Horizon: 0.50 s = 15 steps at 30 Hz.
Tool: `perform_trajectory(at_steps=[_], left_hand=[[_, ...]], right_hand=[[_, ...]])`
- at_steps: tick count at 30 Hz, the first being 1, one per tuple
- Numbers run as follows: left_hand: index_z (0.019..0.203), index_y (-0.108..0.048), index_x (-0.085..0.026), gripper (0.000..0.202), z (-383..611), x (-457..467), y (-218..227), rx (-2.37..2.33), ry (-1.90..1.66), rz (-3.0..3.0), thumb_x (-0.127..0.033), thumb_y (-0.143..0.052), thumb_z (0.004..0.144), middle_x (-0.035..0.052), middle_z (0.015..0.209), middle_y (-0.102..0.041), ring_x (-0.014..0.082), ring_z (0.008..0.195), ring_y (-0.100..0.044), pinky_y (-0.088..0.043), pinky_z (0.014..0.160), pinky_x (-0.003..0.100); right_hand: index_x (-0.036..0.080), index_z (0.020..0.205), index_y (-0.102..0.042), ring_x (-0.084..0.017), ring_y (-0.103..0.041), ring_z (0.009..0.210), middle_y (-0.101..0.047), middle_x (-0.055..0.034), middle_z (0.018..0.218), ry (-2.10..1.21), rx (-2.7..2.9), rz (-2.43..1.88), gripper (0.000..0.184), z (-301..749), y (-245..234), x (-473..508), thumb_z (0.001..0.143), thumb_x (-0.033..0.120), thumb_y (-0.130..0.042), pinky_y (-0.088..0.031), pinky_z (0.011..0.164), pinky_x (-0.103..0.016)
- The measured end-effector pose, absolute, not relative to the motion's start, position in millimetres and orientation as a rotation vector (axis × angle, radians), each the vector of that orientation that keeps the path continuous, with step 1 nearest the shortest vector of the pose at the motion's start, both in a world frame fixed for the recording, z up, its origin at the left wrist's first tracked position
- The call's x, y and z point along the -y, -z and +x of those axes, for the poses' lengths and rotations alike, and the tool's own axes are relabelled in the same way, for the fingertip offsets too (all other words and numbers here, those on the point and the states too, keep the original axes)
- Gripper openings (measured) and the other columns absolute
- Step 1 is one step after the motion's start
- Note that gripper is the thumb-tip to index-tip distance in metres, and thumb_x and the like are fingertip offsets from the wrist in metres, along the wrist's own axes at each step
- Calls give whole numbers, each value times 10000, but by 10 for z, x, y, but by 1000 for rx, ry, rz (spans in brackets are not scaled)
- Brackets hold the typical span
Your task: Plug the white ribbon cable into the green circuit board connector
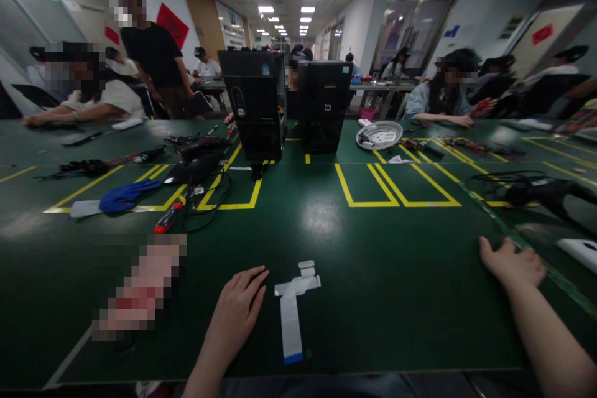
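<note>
Ending near frame bottom, the green surface [396, 298] leaves room between your left hand [237, 298] and right hand [513, 263], both with fingers released, the left beside the white flat cable [291, 323], lower centre.

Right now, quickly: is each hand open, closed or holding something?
Left hand: open, nothing visible in it, beside white flat ribbon cables.
Right hand: loosely open, nothing visible in it, at the green tabletop.

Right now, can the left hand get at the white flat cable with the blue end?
Most likely yes: the left hand is right beside the white flat cable on the green tabletop, with nothing visible between them.
</note>
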<state>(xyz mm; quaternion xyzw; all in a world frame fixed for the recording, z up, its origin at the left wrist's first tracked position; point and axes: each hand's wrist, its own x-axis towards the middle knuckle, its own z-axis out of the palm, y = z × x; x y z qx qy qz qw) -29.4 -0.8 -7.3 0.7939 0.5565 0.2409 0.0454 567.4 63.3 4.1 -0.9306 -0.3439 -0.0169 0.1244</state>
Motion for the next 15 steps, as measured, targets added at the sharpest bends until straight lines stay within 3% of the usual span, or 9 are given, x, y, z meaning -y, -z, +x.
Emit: perform_trajectory(at_steps=[5,11,15], left_hand=[[1243,-611,-235,322,-292,14,70,-1702,-730,2420,-269,-455,963,64,1258,-620,254,1142,-570,-486,966,468],[1249,-608,-217,331,-295,4,81,-1697,-695,2430,-264,-442,967,73,1264,-614,256,1149,-561,-476,976,482],[1240,-614,-220,326,-296,1,83,-1689,-712,2438,-265,-444,965,69,1257,-620,257,1142,-565,-477,976,478]], right_hand=[[-37,1370,-451,-456,-321,1314,-335,-382,1376,-13,1051,-2759,814,5731,-58,-606,906,588,-215,-284,953,-555],[20,1422,-393,-436,-368,1294,-383,-314,1388,24,1190,-2742,832,5717,38,-455,883,617,-178,-318,997,-532],[38,1413,-390,-398,-456,1218,-468,-286,1300,106,1393,-2695,841,5816,149,-349,859,634,-180,-368,997,-484]])
